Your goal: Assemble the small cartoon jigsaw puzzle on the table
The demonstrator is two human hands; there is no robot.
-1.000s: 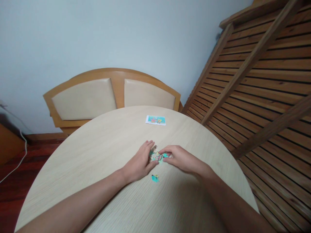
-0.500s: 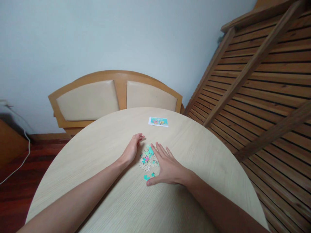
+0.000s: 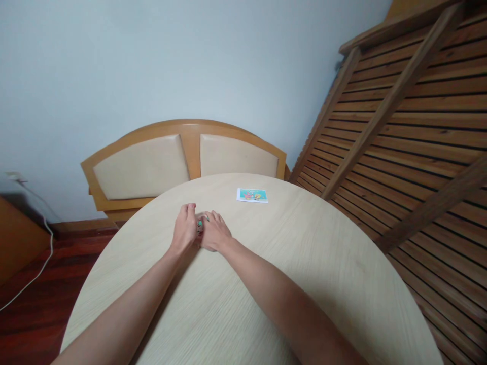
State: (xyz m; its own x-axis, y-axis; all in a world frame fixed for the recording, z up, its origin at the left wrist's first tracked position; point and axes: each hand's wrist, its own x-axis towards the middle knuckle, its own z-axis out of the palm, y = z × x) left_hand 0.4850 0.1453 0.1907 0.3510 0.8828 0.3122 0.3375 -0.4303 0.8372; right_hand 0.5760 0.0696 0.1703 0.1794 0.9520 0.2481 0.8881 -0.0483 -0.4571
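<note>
Only a sliver of the jigsaw puzzle pieces (image 3: 200,226) shows, some teal and some pale, gathered in the narrow gap between my two hands on the round table (image 3: 304,243). My left hand (image 3: 184,226) stands on its edge along the left of the pile, its fingers together and curved. From the right, my right hand (image 3: 215,231) is cupped over and against the pieces, with its fingers bent. The hands nearly meet, hiding most of the pile. Beyond them lies a small teal picture card (image 3: 252,195) with cartoon figures.
A wooden headboard with cream padded panels (image 3: 239,154) stands behind the table against the wall. On the right leans a large slatted wooden frame (image 3: 399,126). A white cable (image 3: 49,253) hangs down at the left, over a dark red floor.
Both hands have moved left and slightly away from me, and the gap between them has narrowed. The spread-out puzzle pieces are now bunched between them. The view has shifted a little.
</note>
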